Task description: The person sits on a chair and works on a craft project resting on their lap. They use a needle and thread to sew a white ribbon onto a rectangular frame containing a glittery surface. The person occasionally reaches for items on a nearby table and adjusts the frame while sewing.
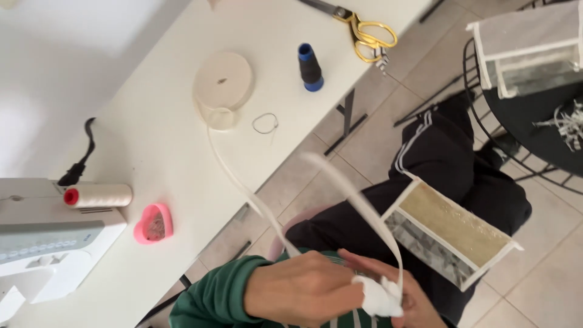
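Head view: white tape point(364, 200) looped, pinched by both hands.

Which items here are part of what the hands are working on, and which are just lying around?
In use: left hand, right hand, white tape, tape roll, fabric piece on the lap.

Idle: scissors, blue spool, pink heart box, sewing machine.

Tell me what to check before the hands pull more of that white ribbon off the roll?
1. Both hands on ribbon end: left hand and right hand meet there: ok.
2. Ribbon runs unknotted to the roll: ok.
3. Roll sits flat on the table: ok.
4. Scissors lie clear of the ribbon: ok.
5. Firmness of the grip: cannot tell.
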